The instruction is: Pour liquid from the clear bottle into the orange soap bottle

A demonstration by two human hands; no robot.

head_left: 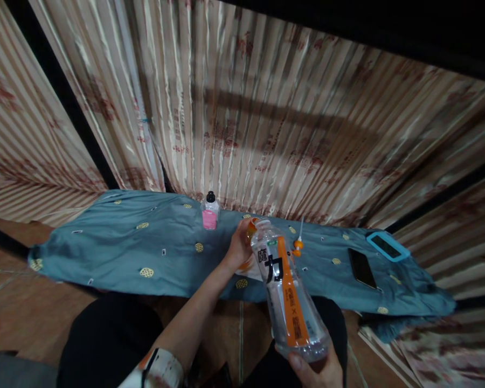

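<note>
Because the clear plastic drink bottle looks nearly drained, with only a little liquid showing at its base, it should be light, and its thin wall will likely give under a hard squeeze. It is held tilted in the near middle of the view, above the person's lap, neck pointing away toward the cloth. The right hand cups the base from below, fingers curled around it. The left hand is closed on the neck, fingertips pinching the orange cap. The smooth wall could be slippery, so the ribbed base and the neck are the surer holds. An orange band runs down the label beside a large black character that reads as "力" (the smaller print on the band is too blurred to read).

Beyond the bottle lies a teal cloth dotted with yellow motifs. At its far edge stands a small clear bottle with a black cap and pink label, writing illegible. To the right lie a small orange-tipped object, a dark phone and a blue-cased device. Striped curtains hang behind.
</note>
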